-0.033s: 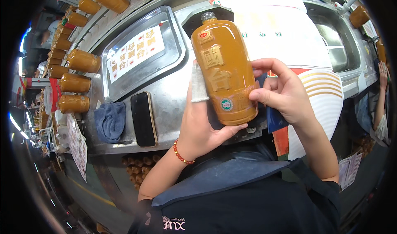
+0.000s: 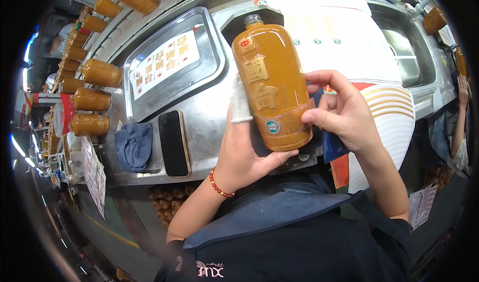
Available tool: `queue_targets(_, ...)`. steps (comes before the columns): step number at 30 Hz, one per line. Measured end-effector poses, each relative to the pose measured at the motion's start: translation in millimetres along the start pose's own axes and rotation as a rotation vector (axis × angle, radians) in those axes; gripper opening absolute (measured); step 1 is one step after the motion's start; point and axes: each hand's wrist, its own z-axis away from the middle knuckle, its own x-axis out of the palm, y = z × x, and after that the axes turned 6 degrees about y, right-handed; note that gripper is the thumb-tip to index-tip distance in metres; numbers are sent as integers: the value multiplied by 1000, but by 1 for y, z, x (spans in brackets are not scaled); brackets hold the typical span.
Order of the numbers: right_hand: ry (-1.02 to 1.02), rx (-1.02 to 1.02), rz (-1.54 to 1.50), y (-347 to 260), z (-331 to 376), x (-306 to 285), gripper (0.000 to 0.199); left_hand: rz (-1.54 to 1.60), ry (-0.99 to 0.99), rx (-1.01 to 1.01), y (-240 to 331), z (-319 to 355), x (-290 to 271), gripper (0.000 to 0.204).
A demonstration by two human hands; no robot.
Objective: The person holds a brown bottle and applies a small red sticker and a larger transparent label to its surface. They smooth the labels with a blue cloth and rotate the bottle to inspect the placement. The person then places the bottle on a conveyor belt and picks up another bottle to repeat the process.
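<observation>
Near the left front corner of the tabletop (image 2: 203, 125) lie a blue cloth (image 2: 133, 147) and black phone (image 2: 174, 145). The left hand (image 2: 241, 156) clasps a tilted amber bottle (image 2: 274, 82) above the front edge; the right hand (image 2: 344, 110) touches its side, grip unclear.

A lane of bare steel countertop (image 2: 205, 110) runs between the smartphone (image 2: 173, 142) and the left hand (image 2: 242, 155), up to the steel tray (image 2: 214, 47). The phone and crumpled blue cloth (image 2: 133, 147) block the way leftward. Right of the embossed amber bottle (image 2: 277, 75), the right hand (image 2: 347, 115) bars passage toward the sink (image 2: 410, 67).
</observation>
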Motion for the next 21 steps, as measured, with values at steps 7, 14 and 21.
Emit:
queue_targets(7, 17, 52, -136, 4, 2, 6, 67, 357, 119, -308, 20, -6, 7, 87)
queue_targets(14, 32, 60, -168, 6, 2, 8, 66, 443, 174, -377, 32, -14, 14, 63)
queue_targets(21, 48, 59, -182, 8, 1, 11, 64, 360, 324, -324, 27, -12, 22, 45)
